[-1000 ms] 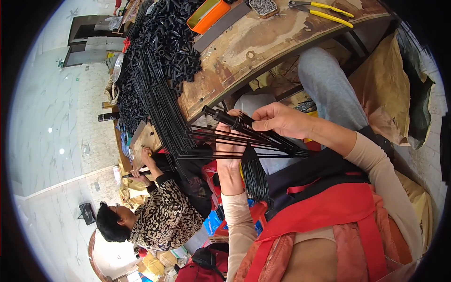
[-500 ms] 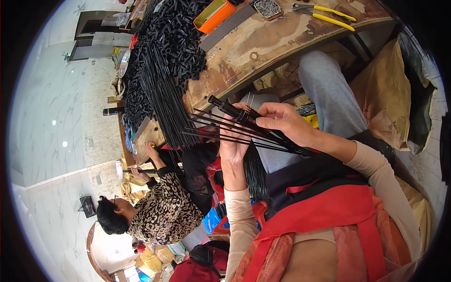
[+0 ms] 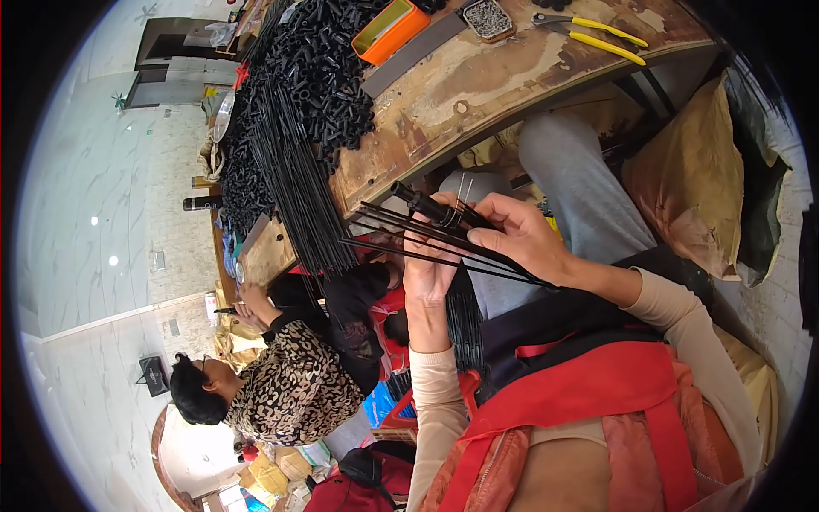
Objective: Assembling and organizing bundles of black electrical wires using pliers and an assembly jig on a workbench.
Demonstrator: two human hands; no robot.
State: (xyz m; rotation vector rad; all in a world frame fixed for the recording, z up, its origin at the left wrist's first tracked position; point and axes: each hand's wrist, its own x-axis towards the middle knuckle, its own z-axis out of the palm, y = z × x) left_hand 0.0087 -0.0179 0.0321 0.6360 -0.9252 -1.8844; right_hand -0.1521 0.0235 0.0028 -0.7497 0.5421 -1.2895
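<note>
Over my lap, my left hand (image 3: 429, 271) is closed round the lower side of a black umbrella runner (image 3: 420, 203), a tube with a ringed collar. Thin black umbrella ribs (image 3: 401, 246) fan out beside it, slanting across my left palm. My right hand (image 3: 531, 241) pinches with thumb and fingers at the collar's right end, where the ribs come together. Two fine pale wires (image 3: 465, 186) stick up between my hands. What exactly the right fingertips grip is hidden.
A worn wooden table (image 3: 495, 81) holds a heap of black plastic parts (image 3: 316, 85), a bundle of black rods (image 3: 299, 188), an orange box (image 3: 388, 32), a tray of small metal pieces (image 3: 489, 19) and yellow-handled pliers (image 3: 601, 38). Another person (image 3: 290, 375) works at the left.
My hands and the runner have shifted slightly down and right, and the ribs have drawn closer together. The other person's hands have moved up and left.
</note>
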